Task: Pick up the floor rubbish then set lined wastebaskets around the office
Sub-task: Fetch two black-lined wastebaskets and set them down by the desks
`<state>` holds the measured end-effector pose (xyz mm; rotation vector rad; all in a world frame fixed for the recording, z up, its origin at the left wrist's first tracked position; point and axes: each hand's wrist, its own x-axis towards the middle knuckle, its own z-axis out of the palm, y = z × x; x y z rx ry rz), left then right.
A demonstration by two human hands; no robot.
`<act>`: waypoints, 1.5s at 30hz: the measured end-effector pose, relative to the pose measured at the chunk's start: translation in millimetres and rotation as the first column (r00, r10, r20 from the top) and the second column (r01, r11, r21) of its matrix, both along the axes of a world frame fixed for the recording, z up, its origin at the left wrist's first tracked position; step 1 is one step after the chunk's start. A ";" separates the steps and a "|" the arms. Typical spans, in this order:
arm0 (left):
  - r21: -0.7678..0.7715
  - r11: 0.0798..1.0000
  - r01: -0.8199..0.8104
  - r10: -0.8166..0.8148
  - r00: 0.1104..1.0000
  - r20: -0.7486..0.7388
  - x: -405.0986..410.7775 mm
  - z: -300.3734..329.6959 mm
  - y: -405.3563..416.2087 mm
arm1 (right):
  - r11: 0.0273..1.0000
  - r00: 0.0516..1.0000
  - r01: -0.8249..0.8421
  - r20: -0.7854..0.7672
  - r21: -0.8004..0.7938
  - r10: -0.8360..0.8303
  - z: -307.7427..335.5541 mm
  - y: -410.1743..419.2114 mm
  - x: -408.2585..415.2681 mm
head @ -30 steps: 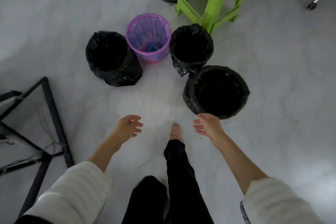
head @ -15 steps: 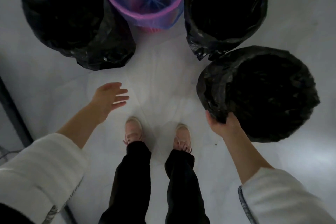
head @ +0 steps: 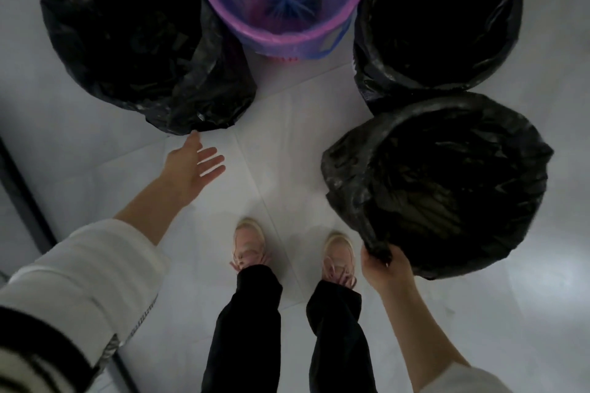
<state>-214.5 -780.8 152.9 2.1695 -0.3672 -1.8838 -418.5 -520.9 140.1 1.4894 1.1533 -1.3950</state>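
Right hand [head: 384, 268] on nearest lined wastebasket [head: 447, 179]
Fingers clamped on its black liner rim; left hand [head: 191, 166] spread flat, fingers apart, holding nothing.

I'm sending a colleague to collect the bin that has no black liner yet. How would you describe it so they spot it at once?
Start from the cluster of four wastebaskets on the pale tiled floor ahead of the person's shoes. The one wanted is the purple wastebasket at the far middle, between two black-bagged wastebaskets. It alone shows slatted purple plastic walls instead of a black bag.
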 end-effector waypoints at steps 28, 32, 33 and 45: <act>0.066 0.766 -0.640 0.635 0.735 -0.236 29.7 -56.8 -2.1 | 0.972 0.969 -0.235 -0.079 -0.020 0.232 -18.0 -23.5 32.5; 0.095 0.800 -0.592 0.599 0.784 -0.162 45.1 -39.9 38.0 | 0.978 0.976 -0.205 -0.075 -0.029 0.202 -9.0 -32.7 36.1; 0.105 0.798 -0.594 0.603 0.783 -0.152 50.2 -31.2 47.8 | 0.977 0.975 -0.211 -0.076 -0.030 0.208 -0.6 -34.4 37.0; 0.252 0.724 -0.642 0.669 0.742 -0.035 104.8 173.3 128.9 | 0.889 0.889 -0.458 -0.006 -0.015 0.458 216.1 -38.9 69.2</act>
